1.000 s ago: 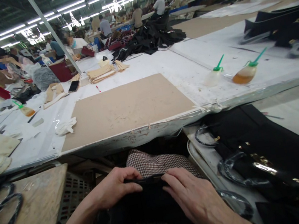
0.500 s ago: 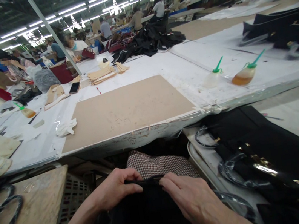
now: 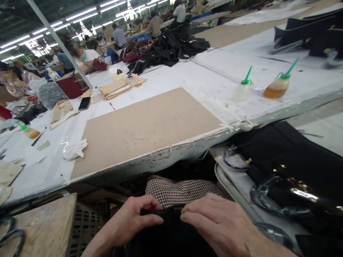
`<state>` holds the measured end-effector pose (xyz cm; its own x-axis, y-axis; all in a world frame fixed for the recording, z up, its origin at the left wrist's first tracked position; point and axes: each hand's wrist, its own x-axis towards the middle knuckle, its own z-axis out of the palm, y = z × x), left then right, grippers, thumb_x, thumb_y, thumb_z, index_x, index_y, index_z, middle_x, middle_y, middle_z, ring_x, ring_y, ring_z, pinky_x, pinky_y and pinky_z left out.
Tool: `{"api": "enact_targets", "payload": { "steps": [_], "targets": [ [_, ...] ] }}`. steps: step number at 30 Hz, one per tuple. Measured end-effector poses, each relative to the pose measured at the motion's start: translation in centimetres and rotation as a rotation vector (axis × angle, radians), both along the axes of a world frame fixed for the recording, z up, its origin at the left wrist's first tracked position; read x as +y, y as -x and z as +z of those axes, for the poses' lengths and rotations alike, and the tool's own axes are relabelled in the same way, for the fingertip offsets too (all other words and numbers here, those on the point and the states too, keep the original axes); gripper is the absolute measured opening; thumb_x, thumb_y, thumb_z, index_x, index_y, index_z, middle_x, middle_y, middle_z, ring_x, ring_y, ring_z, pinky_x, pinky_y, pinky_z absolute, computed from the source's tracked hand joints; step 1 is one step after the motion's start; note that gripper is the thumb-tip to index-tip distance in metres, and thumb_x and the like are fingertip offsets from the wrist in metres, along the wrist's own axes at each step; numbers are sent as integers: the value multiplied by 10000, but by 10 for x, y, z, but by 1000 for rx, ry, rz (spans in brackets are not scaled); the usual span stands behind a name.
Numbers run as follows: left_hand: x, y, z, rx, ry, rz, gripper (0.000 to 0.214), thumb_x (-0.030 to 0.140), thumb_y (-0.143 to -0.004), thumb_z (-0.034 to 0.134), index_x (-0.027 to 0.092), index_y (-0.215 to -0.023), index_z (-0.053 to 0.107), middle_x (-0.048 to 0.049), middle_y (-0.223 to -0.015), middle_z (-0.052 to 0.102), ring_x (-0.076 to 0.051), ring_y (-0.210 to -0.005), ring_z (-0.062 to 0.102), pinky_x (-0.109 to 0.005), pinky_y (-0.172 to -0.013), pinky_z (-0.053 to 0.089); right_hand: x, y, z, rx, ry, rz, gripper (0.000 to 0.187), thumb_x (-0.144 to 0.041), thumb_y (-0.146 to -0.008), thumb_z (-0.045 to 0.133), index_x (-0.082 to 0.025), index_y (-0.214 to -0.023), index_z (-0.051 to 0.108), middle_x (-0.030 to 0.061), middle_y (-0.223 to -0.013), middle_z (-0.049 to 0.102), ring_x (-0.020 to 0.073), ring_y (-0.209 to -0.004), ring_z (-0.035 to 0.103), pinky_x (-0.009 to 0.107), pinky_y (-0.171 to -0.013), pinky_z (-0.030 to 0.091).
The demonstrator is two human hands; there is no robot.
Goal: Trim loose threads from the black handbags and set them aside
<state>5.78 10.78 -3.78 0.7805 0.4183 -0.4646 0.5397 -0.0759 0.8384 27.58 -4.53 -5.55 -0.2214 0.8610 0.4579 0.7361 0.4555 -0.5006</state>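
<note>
A black bag [image 3: 167,243] rests on my lap, over checked trousers [image 3: 182,190], below the table edge. My left hand [image 3: 131,221] curls its fingers over the bag's top edge on the left and grips it. My right hand [image 3: 221,230] lies on the same edge from the right, fingertips pressed on the rim close to my left fingers. The lower part of the bag runs out of view at the bottom.
A brown board [image 3: 145,126] lies on the white worktable [image 3: 216,81] ahead, with a crumpled rag [image 3: 74,149] and two green-capped glue bottles [image 3: 277,84]. Black bags with handles [image 3: 299,186] are stacked at my right. A wooden stand [image 3: 39,242] is at my left. Other people work at far tables.
My right hand has slid a little to the left along the bag's top edge, closer to my left hand. The view has shifted slightly.
</note>
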Motion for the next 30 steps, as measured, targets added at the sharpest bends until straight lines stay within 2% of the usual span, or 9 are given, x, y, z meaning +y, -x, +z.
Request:
{"api": "enact_targets", "payload": {
  "steps": [2, 4, 7, 9, 11, 18, 23, 26, 30],
  "targets": [
    [1, 0, 0, -4, -17, -16, 204, 323, -805, 692, 175, -940, 657, 22, -865, 676, -142, -793, 555, -227, -712, 430, -8, -11, -6, 22, -45, -111, 207, -126, -950, 544, -220, -1114, 628, 52, -1120, 693, 209, -1014, 628, 364, -887, 487],
    [1, -1, 1, -3, -30, -31, 219, 335, -801, 703, 187, -959, 665, 26, -880, 680, -147, -814, 568, -228, -732, 431, -18, -24, -14, 89, 50, -254, 246, -212, -935, 603, -247, -1178, 617, 62, -1263, 635, 241, -1154, 580, 407, -990, 463],
    [1, -5, 2, 6, -65, -52, 244, 350, -793, 721, 205, -986, 683, 27, -920, 692, -163, -867, 594, -235, -774, 433, -34, -39, -27, 314, 397, -376, 416, -368, -924, 630, -274, -1321, 547, 59, -1342, 603, 255, -1220, 563, 414, -1043, 459],
    [1, -9, 2, 2, -89, -61, 236, 349, -793, 724, 213, -983, 699, 27, -947, 699, -174, -909, 607, -239, -813, 431, -40, -43, -29, 501, 645, -361, 429, -442, -932, 608, -273, -1324, 568, 41, -1249, 673, 238, -1137, 626, 354, -982, 508],
    [1, -14, 1, -1, -103, -74, 210, 344, -807, 711, 221, -977, 716, 29, -959, 707, -179, -927, 617, -240, -830, 429, -40, -43, -26, 659, 782, -309, 393, -479, -937, 587, -260, -1258, 643, 24, -1147, 723, 227, -1040, 671, 296, -889, 544],
    [2, -23, 0, 2, -127, -101, 225, 325, -834, 674, 260, -1040, 736, 31, -1011, 725, -185, -951, 635, -237, -837, 429, -31, -43, -17, 895, 839, -271, 358, -457, -875, 666, -240, -1153, 732, 7, -1005, 760, 235, -958, 686, 270, -835, 545],
    [0, -27, 1, 32, -183, -119, 228, 299, -852, 621, 249, -1051, 721, 29, -987, 706, -164, -889, 615, -227, -794, 427, -33, -43, -21, 879, 817, -299, 341, -461, -885, 645, -241, -1125, 746, 10, -966, 761, 227, -917, 690, 259, -794, 549],
    [-1, -31, 3, 52, -171, -133, 203, 295, -862, 579, 217, -993, 712, 27, -898, 682, -150, -812, 586, -220, -724, 420, -34, -41, -21, 839, 797, -320, 337, -463, -897, 624, -239, -1114, 749, 7, -945, 762, 224, -894, 691, 250, -768, 550],
    [-1, -36, 4, 24, -136, -132, 206, 295, -855, 557, 180, -942, 704, 8, -881, 678, -158, -813, 576, -225, -714, 419, -32, -40, -22, 801, 754, -338, 314, -460, -902, 623, -235, -1072, 763, -3, -923, 762, 212, -873, 690, 234, -760, 536]
  ]
}}
